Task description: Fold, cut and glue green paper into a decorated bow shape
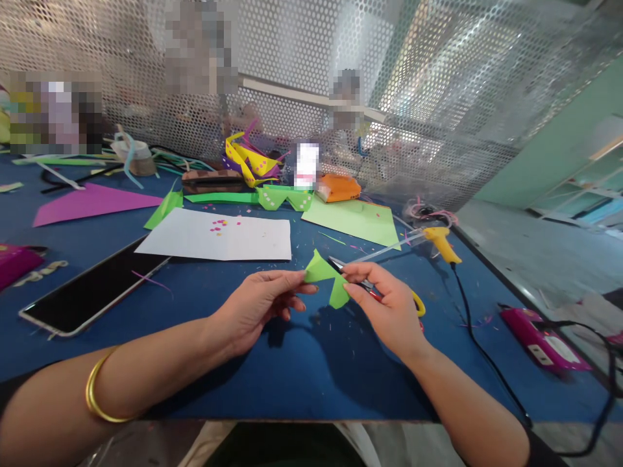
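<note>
Green paper (pixel 327 277) between both hands' fingertips

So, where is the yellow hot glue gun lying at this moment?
In the head view, the yellow hot glue gun lies on the blue table at the right, beyond the right hand, beside the light green paper sheet.

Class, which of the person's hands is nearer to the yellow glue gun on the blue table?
Right. The right hand lies just below-left of the glue gun; the left hand sits farther left, beyond the green paper.

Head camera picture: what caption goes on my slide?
Left hand pinches green paper; right hand holds scissors over it.
</note>
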Action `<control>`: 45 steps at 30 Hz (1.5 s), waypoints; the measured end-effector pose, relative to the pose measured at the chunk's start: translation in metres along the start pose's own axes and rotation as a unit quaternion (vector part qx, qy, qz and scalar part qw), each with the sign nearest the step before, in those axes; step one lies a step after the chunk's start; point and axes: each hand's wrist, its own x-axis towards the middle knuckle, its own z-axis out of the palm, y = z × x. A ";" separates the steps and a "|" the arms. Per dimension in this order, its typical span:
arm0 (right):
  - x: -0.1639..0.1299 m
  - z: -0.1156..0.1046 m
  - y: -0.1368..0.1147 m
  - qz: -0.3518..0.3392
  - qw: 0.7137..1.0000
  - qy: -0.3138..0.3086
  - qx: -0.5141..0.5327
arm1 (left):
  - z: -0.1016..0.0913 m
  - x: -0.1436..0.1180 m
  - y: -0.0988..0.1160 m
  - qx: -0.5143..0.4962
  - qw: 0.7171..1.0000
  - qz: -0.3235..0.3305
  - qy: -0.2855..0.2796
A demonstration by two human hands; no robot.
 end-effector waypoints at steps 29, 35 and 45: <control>-0.001 0.004 -0.004 0.093 0.995 -0.033 0.018 | -0.008 0.003 0.007 0.404 0.879 0.250 0.037; -0.003 0.008 -0.006 0.104 0.989 -0.075 0.080 | -0.007 0.002 0.005 0.412 0.883 0.224 -0.001; 0.002 -0.002 -0.002 0.084 0.994 -0.051 0.052 | -0.007 -0.001 0.008 0.362 0.909 0.204 -0.026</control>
